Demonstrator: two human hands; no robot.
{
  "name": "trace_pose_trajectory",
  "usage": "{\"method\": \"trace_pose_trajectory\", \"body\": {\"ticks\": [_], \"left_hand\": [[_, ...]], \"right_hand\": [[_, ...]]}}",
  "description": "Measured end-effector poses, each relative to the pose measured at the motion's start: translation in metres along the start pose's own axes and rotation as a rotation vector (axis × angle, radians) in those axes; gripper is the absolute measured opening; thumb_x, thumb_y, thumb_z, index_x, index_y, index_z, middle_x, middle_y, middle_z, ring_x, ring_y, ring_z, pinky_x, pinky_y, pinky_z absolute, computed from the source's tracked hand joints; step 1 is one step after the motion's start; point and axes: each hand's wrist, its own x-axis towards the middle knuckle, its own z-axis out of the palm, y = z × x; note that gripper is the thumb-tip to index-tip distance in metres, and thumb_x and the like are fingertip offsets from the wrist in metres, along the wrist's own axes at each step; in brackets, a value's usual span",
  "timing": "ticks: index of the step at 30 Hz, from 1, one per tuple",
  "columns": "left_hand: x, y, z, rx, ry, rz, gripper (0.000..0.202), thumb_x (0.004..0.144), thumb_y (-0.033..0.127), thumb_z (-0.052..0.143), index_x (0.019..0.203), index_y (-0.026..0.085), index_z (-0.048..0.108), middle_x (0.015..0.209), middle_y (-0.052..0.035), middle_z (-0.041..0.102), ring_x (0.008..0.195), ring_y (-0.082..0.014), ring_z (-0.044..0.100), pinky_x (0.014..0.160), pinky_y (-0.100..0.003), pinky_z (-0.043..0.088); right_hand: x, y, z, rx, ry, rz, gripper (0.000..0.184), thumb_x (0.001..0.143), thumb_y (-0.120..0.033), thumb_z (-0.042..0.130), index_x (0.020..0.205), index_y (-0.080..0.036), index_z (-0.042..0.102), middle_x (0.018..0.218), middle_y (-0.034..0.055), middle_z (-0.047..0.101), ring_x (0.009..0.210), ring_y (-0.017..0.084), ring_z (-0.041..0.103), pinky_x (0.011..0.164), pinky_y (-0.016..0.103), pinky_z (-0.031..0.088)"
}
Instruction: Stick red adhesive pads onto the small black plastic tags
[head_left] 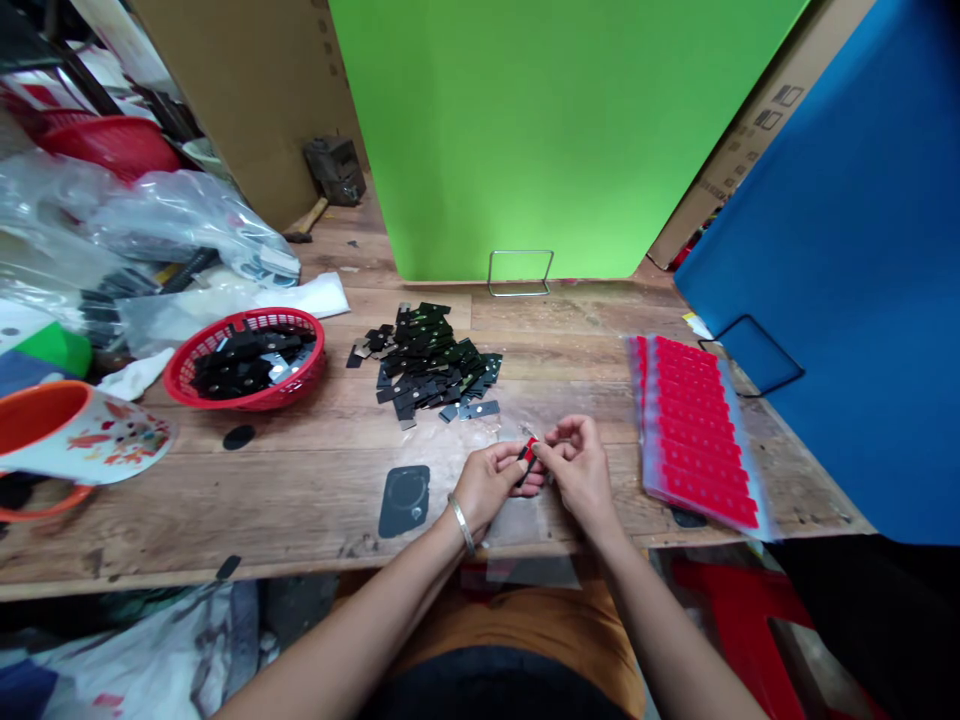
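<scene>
Near the table's front edge, my left hand [489, 484] is closed on a small black strip [523, 466] with a red sticker [529, 450] at its upper end. My right hand [583, 470] comes in from the right, thumb and forefinger pinched at the red sticker; the exact contact is partly hidden by the fingers. Beyond my hands lies a loose pile of black strips [435, 360], some with a light round spot. To the right, sheets of red stickers [697, 430] on clear backing lie stacked.
A red basket [319, 365] of similar strips stands left of the pile. An orange-and-white mug [112, 440] lies tilted at far left, near plastic bags [187, 215]. A green board [555, 130] and a blue board [855, 280] with wire loops stand behind and right.
</scene>
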Motion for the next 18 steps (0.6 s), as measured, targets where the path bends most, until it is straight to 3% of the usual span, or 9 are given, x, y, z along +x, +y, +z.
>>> {"method": "trace_pose_trajectory", "body": {"ticks": [3,7,13,18], "left_hand": [[-0.0007,-0.0008,0.0002,0.005,-0.005,0.011,0.034,0.065,0.024,0.070,0.094,0.009,0.061,0.078,-0.0098,0.068,0.063,-0.0150,0.064,0.062,-0.027,0.051],[-0.0008,-0.0018,0.0009,0.023,-0.009,0.022,0.032,0.066,0.025,0.068,0.092,0.009,0.061,0.078,-0.0103,0.068,0.062,-0.0140,0.063,0.061,-0.026,0.051],[-0.0010,-0.0025,-0.0005,0.020,-0.028,0.013,0.034,0.065,0.028,0.070,0.091,0.009,0.061,0.077,-0.0096,0.067,0.061,-0.0134,0.062,0.062,-0.026,0.051],[-0.0017,-0.0010,-0.0017,0.014,-0.041,0.012,0.034,0.063,0.030,0.071,0.088,0.009,0.061,0.075,-0.0083,0.067,0.062,-0.0129,0.062,0.062,-0.025,0.050]], "right_hand": [[0.0015,-0.0041,-0.0042,0.067,-0.044,0.079,0.043,0.058,-0.031,0.072,0.093,-0.020,0.049,0.073,-0.0033,0.058,0.045,0.007,0.050,0.043,0.019,0.040],[0.0021,-0.0048,-0.0077,0.018,-0.225,0.164,0.025,0.067,-0.038,0.064,0.075,-0.015,0.060,0.058,-0.0018,0.057,0.046,0.009,0.048,0.044,0.019,0.036],[0.0024,-0.0003,-0.0041,-0.059,-0.167,0.088,0.027,0.070,-0.040,0.062,0.064,-0.014,0.060,0.049,-0.0036,0.051,0.044,0.008,0.042,0.044,0.019,0.033],[0.0025,-0.0028,-0.0050,-0.166,-0.207,0.048,0.031,0.075,-0.043,0.056,0.061,-0.014,0.058,0.047,-0.0041,0.049,0.043,0.008,0.041,0.043,0.018,0.032]]}}
